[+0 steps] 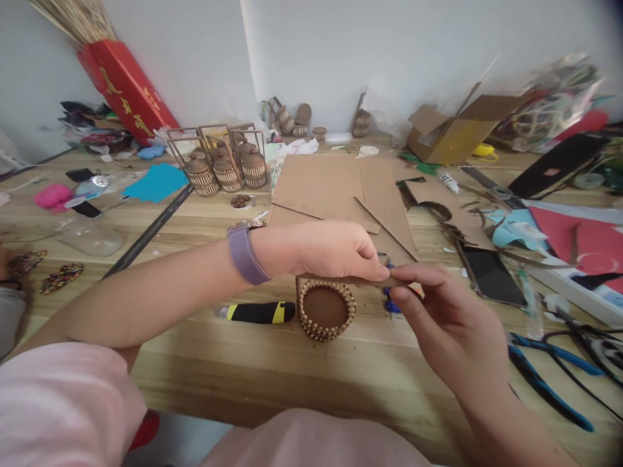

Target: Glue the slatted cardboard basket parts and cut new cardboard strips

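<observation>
Along the far rim of a little round basket (328, 338) runs a brown strip (374, 283), long axis pretty much left to right — can't tell if it's touching the rim or just above it. Right hand (455, 331) has the strip's right end pinched between thumb and index finger; left hand (331, 250) reaches across and grips it right beside that pinch, though most of those fingers are hidden. The basket sits toward the body and to the left of both sets of fingertips, with the left hand nearer. Side room's tight: a yellow-and-black cutter (260, 312) at its left, a blue tool (392, 305) on the right — and cardboard (326, 178) beyond. Roomiest side is the near one, where wood tabletop (292, 379) runs to the edge.
</observation>
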Available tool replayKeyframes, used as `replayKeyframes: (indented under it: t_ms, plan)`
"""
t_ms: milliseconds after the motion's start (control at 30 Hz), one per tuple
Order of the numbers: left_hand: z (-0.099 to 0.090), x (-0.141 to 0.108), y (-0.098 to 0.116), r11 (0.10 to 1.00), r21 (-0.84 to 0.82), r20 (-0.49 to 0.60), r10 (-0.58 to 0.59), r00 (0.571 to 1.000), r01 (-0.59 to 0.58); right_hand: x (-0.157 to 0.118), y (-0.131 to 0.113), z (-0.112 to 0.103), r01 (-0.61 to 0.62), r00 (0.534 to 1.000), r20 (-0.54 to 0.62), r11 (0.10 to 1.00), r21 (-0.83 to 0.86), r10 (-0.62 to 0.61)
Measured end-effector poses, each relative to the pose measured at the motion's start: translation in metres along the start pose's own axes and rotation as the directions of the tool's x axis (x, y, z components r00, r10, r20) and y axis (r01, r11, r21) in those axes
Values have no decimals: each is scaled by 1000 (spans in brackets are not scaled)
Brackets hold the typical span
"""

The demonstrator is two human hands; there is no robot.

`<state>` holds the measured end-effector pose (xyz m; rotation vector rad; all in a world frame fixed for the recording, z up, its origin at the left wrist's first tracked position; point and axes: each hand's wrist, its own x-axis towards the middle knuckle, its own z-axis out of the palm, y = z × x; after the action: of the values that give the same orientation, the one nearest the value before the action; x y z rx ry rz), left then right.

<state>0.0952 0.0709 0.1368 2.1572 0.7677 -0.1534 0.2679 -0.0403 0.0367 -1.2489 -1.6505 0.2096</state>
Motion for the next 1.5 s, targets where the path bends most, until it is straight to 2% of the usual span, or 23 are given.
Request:
replayKeyframes:
  t_ms: [200, 433, 567, 767, 1100, 1267, 1367, 1500]
  plan:
    - [2, 1, -3, 978, -209, 37, -12, 999, 20, 5, -4, -5, 55, 998, 23, 997, -58, -53]
    - [5, 2, -9, 968, -252, 53, 24, 998, -9, 1, -4, 9, -68, 995, -56, 973, 221, 83]
    - [6, 1, -9, 971, -241, 55, 14, 998, 0, -3, -2, 19, -91, 985, -102, 931, 353, 135]
    - [5, 0, -7, 954, -300, 73, 8, 997, 15, -10, 2, 32, -154, 965, -97, 828, 539, 243]
    - [6, 0, -2, 913, -397, 114, -54, 992, 95, -14, 1, 47, -136, 942, -117, 679, 722, 313]
    - [7, 2, -5, 901, -428, 89, -34, 995, 69, -12, -3, 41, -160, 931, -143, 730, 665, 335]
    - [5, 1, -6, 939, -340, 63, -33, 998, 52, -11, -3, 34, -168, 940, -151, 800, 576, 306]
    - [3, -1, -5, 964, -256, 81, -54, 995, 74, -11, 2, 25, -242, 950, -52, 830, 502, 309]
